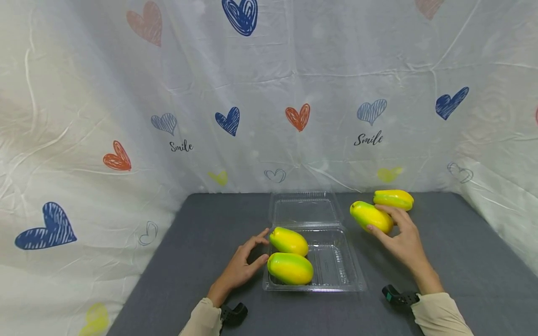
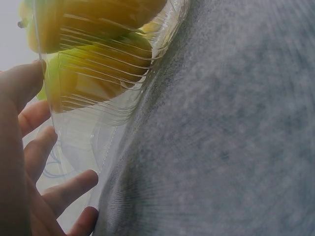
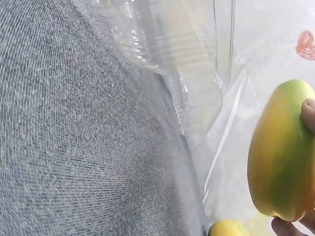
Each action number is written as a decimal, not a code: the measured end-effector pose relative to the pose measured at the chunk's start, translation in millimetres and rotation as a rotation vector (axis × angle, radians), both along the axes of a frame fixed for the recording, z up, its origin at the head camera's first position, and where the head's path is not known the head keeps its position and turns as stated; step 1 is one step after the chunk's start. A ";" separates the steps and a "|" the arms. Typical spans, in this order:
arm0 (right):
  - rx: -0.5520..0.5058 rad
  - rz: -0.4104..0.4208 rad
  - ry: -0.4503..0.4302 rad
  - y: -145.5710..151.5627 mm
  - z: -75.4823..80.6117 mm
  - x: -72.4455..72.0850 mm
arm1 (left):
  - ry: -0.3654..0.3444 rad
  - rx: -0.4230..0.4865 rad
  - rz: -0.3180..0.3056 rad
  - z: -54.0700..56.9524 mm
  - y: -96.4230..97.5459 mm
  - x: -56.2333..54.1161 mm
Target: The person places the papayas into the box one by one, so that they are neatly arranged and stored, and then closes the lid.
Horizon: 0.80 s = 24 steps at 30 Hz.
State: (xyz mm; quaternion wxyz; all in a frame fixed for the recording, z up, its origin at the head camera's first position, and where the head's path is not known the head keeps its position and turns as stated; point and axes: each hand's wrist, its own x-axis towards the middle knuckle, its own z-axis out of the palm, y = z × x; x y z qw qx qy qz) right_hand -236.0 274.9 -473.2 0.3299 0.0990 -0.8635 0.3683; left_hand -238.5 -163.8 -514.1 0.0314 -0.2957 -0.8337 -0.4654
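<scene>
My right hand (image 1: 403, 238) grips a yellow-green papaya (image 1: 371, 217) between thumb and fingers. In the right wrist view this papaya (image 3: 283, 152) is held up off the grey cloth. Just behind it another papaya (image 1: 393, 199) lies on the table. A clear plastic clamshell box (image 1: 350, 261) stands with its lid folded back. Two papayas, a nearer one (image 1: 290, 269) and a farther one (image 1: 289, 241), lie side by side in its left half. Against the box's left rim, my left hand (image 1: 244, 263) rests with fingers spread and loosely bent; the left wrist view shows its fingertips at the plastic.
The box's transparent lid (image 1: 304, 210) lies back toward the curtain. A grey cloth (image 1: 201, 233) covers the table. A white curtain (image 1: 260, 84) printed with hearts hangs behind and along the sides. Black bands (image 1: 399, 297) sit on both wrists.
</scene>
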 end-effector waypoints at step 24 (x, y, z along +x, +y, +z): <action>0.003 0.075 0.062 -14.2 6.4 2.4 | 0.002 -0.003 -0.008 0.3 -0.3 0.7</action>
